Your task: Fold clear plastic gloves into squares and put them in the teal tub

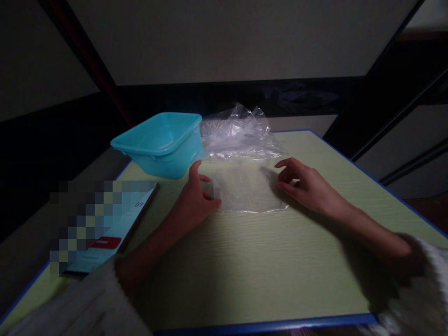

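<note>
A clear plastic bag (250, 189) lies flat on the light table (252, 270), between my two hands. My left hand (201, 191) is at the bag's left edge, fingers apart, with the thumb by its lower left corner; nothing is seen held in it. To the right of the bag, my right hand (297, 182) hovers with its fingers curled and apart, holding nothing. Just behind the flat bag sits a crumpled heap of clear plastic (241, 135).
A turquoise plastic basin (182, 156) stands at the back left. In front of it, at the left edge, lies a tablet (122, 219) with a lit screen, partly pixelated. The table has a blue rim (280, 325), and a pale panel rises behind it.
</note>
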### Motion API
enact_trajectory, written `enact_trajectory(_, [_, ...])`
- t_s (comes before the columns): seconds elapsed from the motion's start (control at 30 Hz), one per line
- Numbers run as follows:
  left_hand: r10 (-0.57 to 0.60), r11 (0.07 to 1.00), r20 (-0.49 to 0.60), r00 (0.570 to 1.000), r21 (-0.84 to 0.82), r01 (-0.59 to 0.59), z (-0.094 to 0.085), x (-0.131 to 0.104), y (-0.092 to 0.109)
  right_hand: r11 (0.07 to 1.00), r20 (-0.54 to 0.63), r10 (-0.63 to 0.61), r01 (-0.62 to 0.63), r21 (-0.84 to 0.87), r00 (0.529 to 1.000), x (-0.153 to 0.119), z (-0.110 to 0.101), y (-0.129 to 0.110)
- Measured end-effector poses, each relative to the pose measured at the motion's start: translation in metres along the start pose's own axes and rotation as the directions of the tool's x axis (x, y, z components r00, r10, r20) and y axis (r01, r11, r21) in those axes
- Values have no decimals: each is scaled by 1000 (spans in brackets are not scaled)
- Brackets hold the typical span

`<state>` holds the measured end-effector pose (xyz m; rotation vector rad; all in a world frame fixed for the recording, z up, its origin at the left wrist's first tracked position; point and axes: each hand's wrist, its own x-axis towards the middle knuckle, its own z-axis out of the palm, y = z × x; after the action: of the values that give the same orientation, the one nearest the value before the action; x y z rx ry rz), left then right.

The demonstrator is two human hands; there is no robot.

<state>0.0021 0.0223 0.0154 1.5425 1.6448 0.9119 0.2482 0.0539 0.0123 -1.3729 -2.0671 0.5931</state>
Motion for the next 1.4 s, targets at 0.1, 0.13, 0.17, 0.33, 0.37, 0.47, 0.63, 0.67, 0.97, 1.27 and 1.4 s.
enact_trajectory(0.1, [1, 1000, -39, 999, -10, -1, 1, 2, 0, 999, -17, -45, 46, 28, 999, 4, -1, 1])
enact_trajectory(0.13, [7, 1000, -50, 999, -11, -7, 1, 3, -1, 998, -13, -58, 59, 26, 998, 5, -1, 2])
enact_trajectory(0.17, [13, 1000, -56, 998, -13, -13, 1, 3, -1, 997, -6, -71, 71, 16, 997, 6, -1, 3])
enact_trajectory(0.33, [40, 999, -62, 997, -14, -41, 2, 4, -4, 992, 58, -114, 116, -38, 992, 10, 1, 10])
enact_trajectory(0.37, [43, 999, -62, 997, -8, -44, 2, 4, -4, 991, 73, -122, 125, -46, 990, 10, 2, 11])
enact_trajectory(0.47, [49, 999, -73, 996, 13, -48, 4, 5, -5, 983, 101, -153, 161, -83, 983, 11, 4, 16])
enact_trajectory(0.63, [41, 998, -83, 996, 41, -38, 5, 6, -4, 974, 98, -187, 197, -112, 977, 12, 5, 20])
enact_trajectory(0.67, [40, 998, -84, 996, 47, -37, 4, 5, -4, 974, 99, -186, 197, -115, 977, 12, 5, 21])
enact_trajectory(0.97, [46, 998, -78, 996, 49, -42, 3, 4, -5, 968, 102, -192, 205, -145, 976, 12, 5, 19])
enact_trajectory(1.27, [51, 998, -237, 970, -21, -58, 6, 21, -9, 960, 102, -213, 228, -162, 972, 12, 6, 24])
enact_trajectory(1.4, [54, 998, -255, 965, -21, -62, 8, 24, -10, 963, 102, -206, 221, -158, 973, 12, 7, 25])
